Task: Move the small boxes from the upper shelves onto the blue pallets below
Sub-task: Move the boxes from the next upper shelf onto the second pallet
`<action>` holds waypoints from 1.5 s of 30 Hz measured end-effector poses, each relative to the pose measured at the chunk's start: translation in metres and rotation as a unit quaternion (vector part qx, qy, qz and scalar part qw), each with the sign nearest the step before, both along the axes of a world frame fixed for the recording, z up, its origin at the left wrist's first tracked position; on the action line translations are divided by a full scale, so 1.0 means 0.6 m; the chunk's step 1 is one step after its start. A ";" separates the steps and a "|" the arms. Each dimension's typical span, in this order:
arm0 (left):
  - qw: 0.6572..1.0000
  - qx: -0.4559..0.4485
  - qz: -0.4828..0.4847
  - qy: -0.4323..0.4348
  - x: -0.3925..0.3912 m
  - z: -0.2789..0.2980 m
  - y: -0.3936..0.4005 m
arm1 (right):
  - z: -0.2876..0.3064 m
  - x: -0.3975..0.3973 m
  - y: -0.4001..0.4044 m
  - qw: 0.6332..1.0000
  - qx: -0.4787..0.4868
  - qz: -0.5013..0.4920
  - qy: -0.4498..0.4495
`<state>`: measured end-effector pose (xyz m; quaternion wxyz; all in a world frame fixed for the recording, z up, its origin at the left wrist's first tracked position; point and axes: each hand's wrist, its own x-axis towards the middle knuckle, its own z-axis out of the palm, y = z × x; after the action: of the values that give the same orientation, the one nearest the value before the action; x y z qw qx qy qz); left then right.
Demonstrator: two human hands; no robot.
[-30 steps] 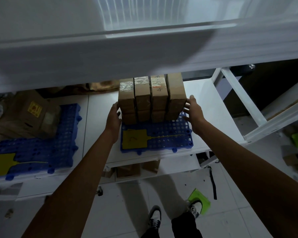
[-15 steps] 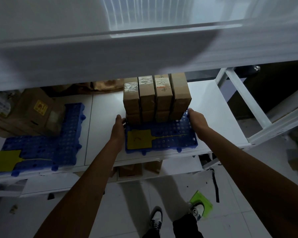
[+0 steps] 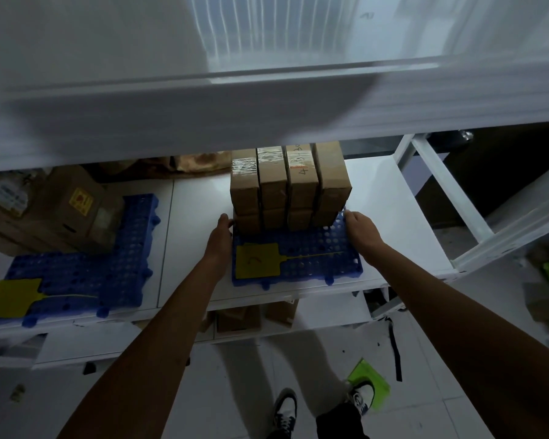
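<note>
Several small brown cardboard boxes (image 3: 289,185) stand side by side in two layers at the back of a blue perforated pallet (image 3: 314,258) on the white lower shelf (image 3: 197,217). A yellow tag (image 3: 257,261) lies on the pallet's front. My left hand (image 3: 219,237) grips the pallet's left edge, beside the bottom left box. My right hand (image 3: 360,229) has its fingers curled over the pallet's right edge, beside the bottom right box.
A second blue pallet (image 3: 76,280) with a yellow tag and a large cardboard box (image 3: 61,210) lies at the left of the shelf. The white upper shelf (image 3: 267,106) overhangs the boxes. A white frame (image 3: 450,191) stands on the right. My shoes (image 3: 286,410) are on the floor below.
Both hands slid down from the sides of the box stack to the pallet's side edges. The stack stays where it was set on the pallet.
</note>
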<state>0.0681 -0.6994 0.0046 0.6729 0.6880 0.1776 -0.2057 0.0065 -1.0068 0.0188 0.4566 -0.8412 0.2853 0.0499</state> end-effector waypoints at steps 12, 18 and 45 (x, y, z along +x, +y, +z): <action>0.998 -0.003 -0.036 -0.047 -0.028 0.055 0.006 | 0.033 -0.072 0.043 0.998 -0.049 0.028 -0.024; 0.997 -0.030 -0.053 -0.047 -0.048 0.095 0.004 | 0.092 -0.084 0.073 0.992 0.042 0.034 -0.112; 0.988 0.066 0.105 -0.091 -0.296 0.133 0.278 | 0.025 -0.274 0.250 0.996 0.001 0.085 0.004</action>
<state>-0.1096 -0.5325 0.0842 0.6571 0.7243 0.2007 -0.0582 -0.1581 -0.8570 0.0339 0.4502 -0.8618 0.2143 0.0926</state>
